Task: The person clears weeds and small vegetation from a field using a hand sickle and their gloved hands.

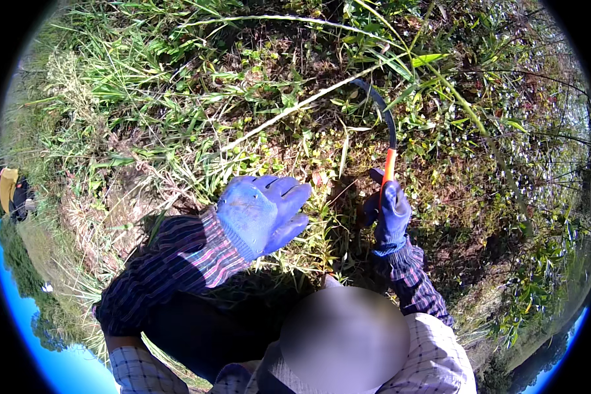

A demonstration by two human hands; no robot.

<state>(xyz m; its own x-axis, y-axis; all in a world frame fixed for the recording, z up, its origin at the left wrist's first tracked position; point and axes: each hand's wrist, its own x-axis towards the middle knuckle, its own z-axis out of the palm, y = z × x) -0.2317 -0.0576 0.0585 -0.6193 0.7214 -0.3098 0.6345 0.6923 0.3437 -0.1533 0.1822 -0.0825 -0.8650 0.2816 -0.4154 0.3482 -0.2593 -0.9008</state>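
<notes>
My right hand (393, 214), in a blue-purple work glove, is closed around the orange handle of a sickle (388, 120). The sickle's dark curved blade points away from me and bends left at its tip, among weeds and grass stems. Out over the low plants to the left, my left hand (263, 212) wears a matching glove, with its back up and its fingers apart, holding nothing that I can see. Long grass stalks (295, 108) cross above the blade's tip. Striped sleeves cover both forearms.
Tall grass (123, 74) grows at the upper left, and dry cut-looking stems (96, 221) lie on the ground near my left arm. Leafy weeds (532, 276) stand at the right. A person (14, 194), partly seen in yellow and dark clothing, is at the far left edge.
</notes>
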